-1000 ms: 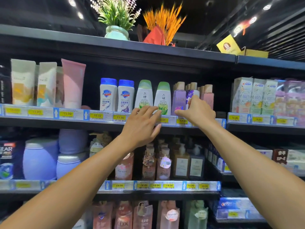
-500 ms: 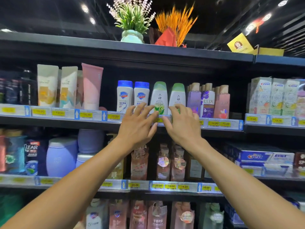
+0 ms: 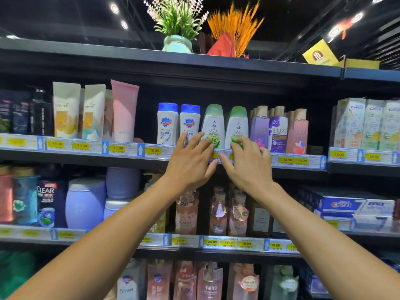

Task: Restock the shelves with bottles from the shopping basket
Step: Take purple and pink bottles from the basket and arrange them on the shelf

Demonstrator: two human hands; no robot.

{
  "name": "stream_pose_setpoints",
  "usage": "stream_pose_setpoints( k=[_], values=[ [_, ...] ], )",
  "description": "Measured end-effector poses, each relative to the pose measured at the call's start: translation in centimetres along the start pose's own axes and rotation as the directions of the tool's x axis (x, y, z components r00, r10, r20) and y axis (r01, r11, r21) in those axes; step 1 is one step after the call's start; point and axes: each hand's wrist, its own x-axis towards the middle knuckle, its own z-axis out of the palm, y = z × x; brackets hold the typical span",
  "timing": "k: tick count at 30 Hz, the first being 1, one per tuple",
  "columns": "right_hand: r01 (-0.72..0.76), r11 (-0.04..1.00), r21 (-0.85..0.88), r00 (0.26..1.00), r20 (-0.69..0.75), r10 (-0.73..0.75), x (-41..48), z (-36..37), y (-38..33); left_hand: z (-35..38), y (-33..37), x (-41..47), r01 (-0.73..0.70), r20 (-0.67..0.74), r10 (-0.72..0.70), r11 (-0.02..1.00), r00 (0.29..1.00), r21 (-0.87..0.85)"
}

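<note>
Nearest, two bare forearms, stretched up and forward toward the upper shelf [image 3: 86, 158]. At the end of one, left hand [image 3: 190, 163]: released, fingers spread and nearly straight, tips laid against the foot of the right Safeguard bottle [image 3: 190, 123] and of the left green-capped bottle [image 3: 213, 126], grasping nothing. Just beside it, right hand [image 3: 246, 167]: likewise loose, fingertips resting on the foot of the right green-capped bottle [image 3: 237, 128] and on the price strip [image 3: 129, 149] below, with no clasp round anything.

By the look of it, well into the placing step for this pair: both green-capped bottles already standing on the shelf, probably just being nudged square. No shopping basket in view, so cannot tell how many bottles remain.

Behind the fingers, those two bottles: white bodies narrowing upward into rounded pale green caps, dark characters mid-label, green leaf print low down. Upright, labels forward, side by side with a narrow gap, set between the blue-capped Safeguard pair and the purple and pink LUX bottles [image 3: 279, 131].

Farthest, on the top board, a potted plant [image 3: 177, 43].
</note>
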Motion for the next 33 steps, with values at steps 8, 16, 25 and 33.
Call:
stream_pose_setpoints(
  k=[8,16,25,33],
  values=[
    [0.009,1.000,-0.016,1.000,-0.008,-0.009,0.0,0.3,-0.1,-0.1,0.0,-0.1,-0.006,-0.002,0.006,1.000,1.000,0.008],
    [0.041,0.998,0.056,0.998,-0.059,-0.038,0.2,0.0,-2.4,-0.6,-2.7,-2.1,0.036,-0.079,-0.036,0.999,0.996,0.009],
    [0.228,0.969,0.094,0.973,-0.010,-0.229,0.8,-0.4,-9.0,-1.1,-7.7,-5.5,0.137,-0.065,-0.132,0.987,0.989,0.084],
    [0.207,0.977,0.042,0.977,0.034,-0.209,0.6,0.5,-10.6,-1.4,-8.3,-6.0,0.110,-0.026,-0.108,0.991,0.994,0.077]
  ],
)
